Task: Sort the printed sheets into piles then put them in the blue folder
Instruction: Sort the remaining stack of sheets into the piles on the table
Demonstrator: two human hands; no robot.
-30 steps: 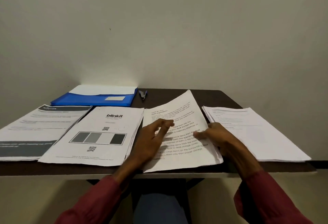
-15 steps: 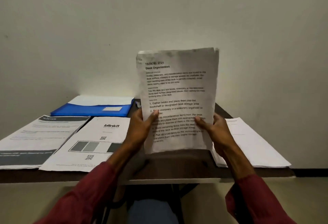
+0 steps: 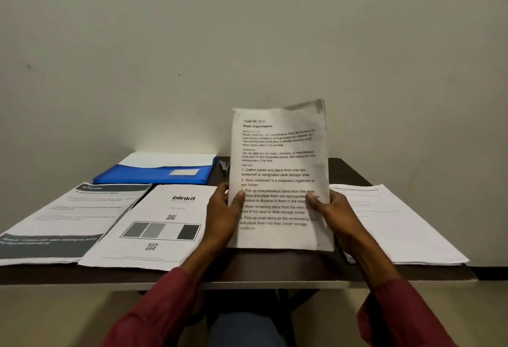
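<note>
The person holds a thin stack of printed sheets [image 3: 279, 179] upright in the centre right of the frame, its lower edge just above the dark table [image 3: 275, 268]. The left hand [image 3: 220, 217] grips the left edge and the right hand [image 3: 335, 217] grips the right edge, each with the thumb on the front page and the fingers behind. The paper looks light and soft. The top edge is blurred and seems to bend a little, so the stack will probably sag or fan out if it is taken by one corner. Holding both long edges low down, as now, should keep the pages together. The front page reads "Desk Organization", then numbered lines such as "1. Gather books and place them into the bookshelf or designated desk storage area" and "2. Store stationery in a stationery organizer or pen holder". The blinkit pile [image 3: 154, 225], left of centre, shows the word "blinkit", two QR codes and a bar of grey blocks. The pile [image 3: 68, 217] at the far left has "KITCHEN" on a dark header. The writing on the right pile [image 3: 393, 223] is too faint to read. The blue folder [image 3: 143, 177] lies behind the left piles and carries a pale label.
</note>
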